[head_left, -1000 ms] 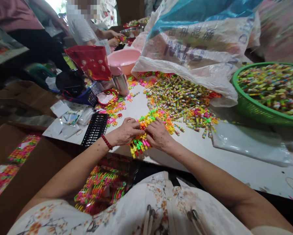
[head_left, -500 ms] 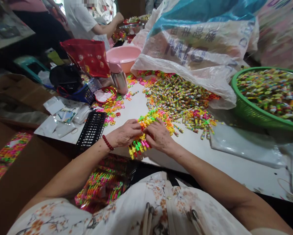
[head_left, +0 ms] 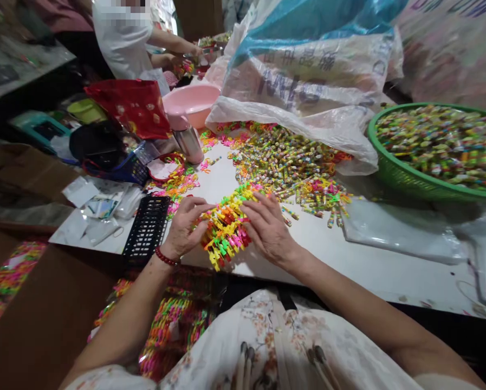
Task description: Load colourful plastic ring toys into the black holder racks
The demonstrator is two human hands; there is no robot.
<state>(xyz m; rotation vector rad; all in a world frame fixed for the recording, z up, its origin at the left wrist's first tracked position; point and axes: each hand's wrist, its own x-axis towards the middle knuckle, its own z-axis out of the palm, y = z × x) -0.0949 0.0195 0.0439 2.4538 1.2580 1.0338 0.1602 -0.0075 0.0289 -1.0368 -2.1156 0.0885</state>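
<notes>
At the far left, a cardboard box (head_left: 47, 314) is holding packs of bright pieces (head_left: 17, 265). Papers (head_left: 80, 192) and clear bags (head_left: 131, 203) are covering the corner of the desk (head_left: 218, 179), and a black tray (head_left: 147, 227) is crowding the left wrist. Beyond it, a blue basket (head_left: 136, 170), a red bag (head_left: 131, 108), a flask (head_left: 188, 143) and a pink basin (head_left: 192, 100) are standing close together. Near the desk's front edge, the left hand (head_left: 183, 227) is keeping its grip on the left side of a bundle of coloured plastic pieces (head_left: 226, 230); the right hand (head_left: 269, 230) is gripping the right side, its thumb hidden. Just beyond, a heap of small tubes (head_left: 287, 157) is standing in the way, a big sack (head_left: 308, 70) overhanging it. Rightmost, flat plastic bags (head_left: 401, 230) are lying near a green basket (head_left: 433, 184) full of tubes.
</notes>
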